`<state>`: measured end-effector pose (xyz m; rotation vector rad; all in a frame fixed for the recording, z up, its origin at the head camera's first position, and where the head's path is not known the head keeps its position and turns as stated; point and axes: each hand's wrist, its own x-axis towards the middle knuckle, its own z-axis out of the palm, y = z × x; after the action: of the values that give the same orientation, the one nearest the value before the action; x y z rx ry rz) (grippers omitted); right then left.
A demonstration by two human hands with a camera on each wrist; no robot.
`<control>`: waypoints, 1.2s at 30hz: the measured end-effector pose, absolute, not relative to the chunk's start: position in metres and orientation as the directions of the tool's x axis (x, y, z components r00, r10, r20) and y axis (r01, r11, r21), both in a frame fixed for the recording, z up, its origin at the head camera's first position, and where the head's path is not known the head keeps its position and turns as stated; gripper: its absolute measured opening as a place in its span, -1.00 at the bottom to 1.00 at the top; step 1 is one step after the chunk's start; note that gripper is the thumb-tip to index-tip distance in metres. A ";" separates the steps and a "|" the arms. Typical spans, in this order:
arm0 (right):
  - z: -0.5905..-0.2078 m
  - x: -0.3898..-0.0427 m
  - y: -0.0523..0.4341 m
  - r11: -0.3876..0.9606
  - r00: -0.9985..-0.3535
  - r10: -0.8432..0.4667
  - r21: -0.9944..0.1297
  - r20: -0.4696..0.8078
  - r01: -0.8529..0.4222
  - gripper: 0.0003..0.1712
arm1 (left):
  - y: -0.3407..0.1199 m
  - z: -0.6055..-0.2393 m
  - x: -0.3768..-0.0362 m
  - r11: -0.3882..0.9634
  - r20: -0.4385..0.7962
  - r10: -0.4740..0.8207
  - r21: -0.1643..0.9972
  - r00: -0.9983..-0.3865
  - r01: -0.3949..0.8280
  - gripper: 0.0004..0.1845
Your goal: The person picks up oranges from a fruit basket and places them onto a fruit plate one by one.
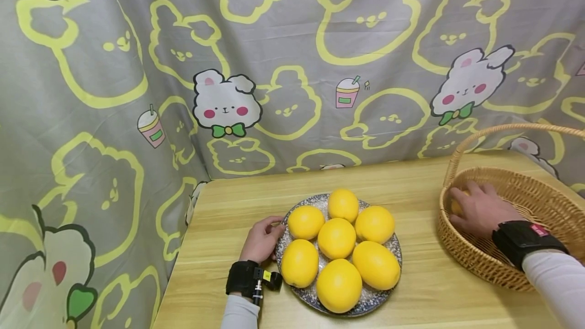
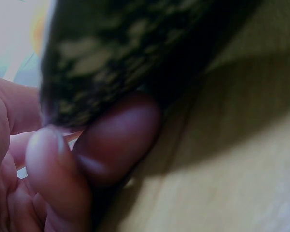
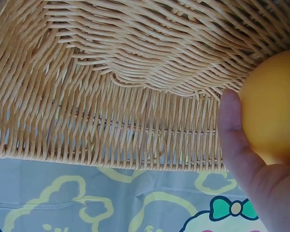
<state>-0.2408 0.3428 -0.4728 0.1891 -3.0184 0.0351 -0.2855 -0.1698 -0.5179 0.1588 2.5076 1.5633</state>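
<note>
My left hand [image 1: 262, 240] grips the left rim of a dark speckled plate [image 1: 367, 302], with fingertips tucked under its edge in the left wrist view. Several yellow oranges [image 1: 336, 238] lie on that plate, one in the middle and others around it. Down inside a wicker basket [image 1: 475, 263] at the right, my right hand [image 1: 486, 212] holds another orange [image 3: 270, 106] near the basket's left wall. In the right wrist view the thumb [image 3: 237, 140] lies along that orange's side; the other fingers are hidden behind it.
An arched handle [image 1: 457, 159] rises over the basket. Plate and basket both stand on a wooden table [image 1: 228, 207]. A grey curtain [image 1: 292, 131] with cartoon prints hangs along the table's back and left sides. Bands with small devices are strapped round both wrists.
</note>
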 end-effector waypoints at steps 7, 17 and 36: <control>-0.471 -0.240 0.341 0.992 -0.984 -0.125 -0.011 0.124 -0.127 -0.36 | -0.169 -0.517 -0.285 0.440 -0.099 0.184 0.898 -0.978 -0.008 -0.63; -0.475 -0.241 0.344 0.991 -0.984 -0.127 -0.011 0.125 -0.130 -0.35 | -0.170 -0.518 -0.286 0.446 -0.099 0.183 0.895 -0.978 -0.008 -0.63; -0.475 -0.240 0.344 0.992 -0.985 -0.123 -0.018 0.122 -0.126 -0.35 | -0.170 -0.517 -0.284 0.438 -0.095 0.188 0.899 -0.978 -0.003 -0.63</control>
<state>-0.2404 0.3436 -0.4752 0.1886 -3.0146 0.0392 -0.2844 -0.1699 -0.5173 0.1626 2.5057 1.5673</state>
